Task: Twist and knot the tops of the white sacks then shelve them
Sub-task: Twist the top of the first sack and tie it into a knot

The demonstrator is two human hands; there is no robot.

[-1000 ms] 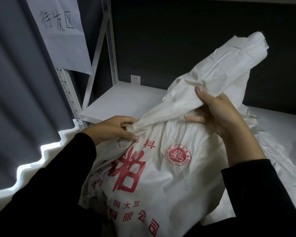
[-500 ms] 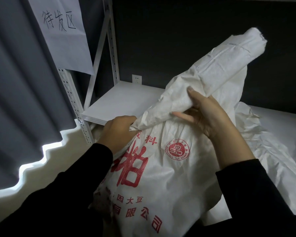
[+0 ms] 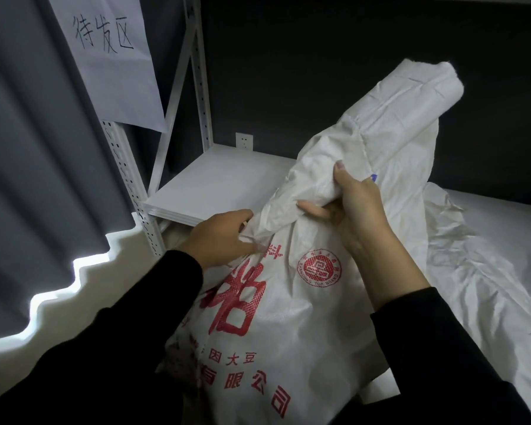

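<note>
Sack point(image 3: 288, 317) stands before me against shelf point(image 3: 215, 182) edge, red print facing camera. Sack top point(image 3: 396, 118) gathered into loose roll rising up-right, no knot yet. My right hand point(image 3: 359, 216) curled round base of roll, thumb over it. My left hand point(image 3: 221, 240) pinches fabric at shoulder. I judge twist slack. Advice: left anchors shoulder, right turns roll until neck cords tight, then loop free end through. Risk: stiff weave springs back if grip eases. Second sack point(image 3: 472, 256) lies crumpled on shelf, right.
</note>
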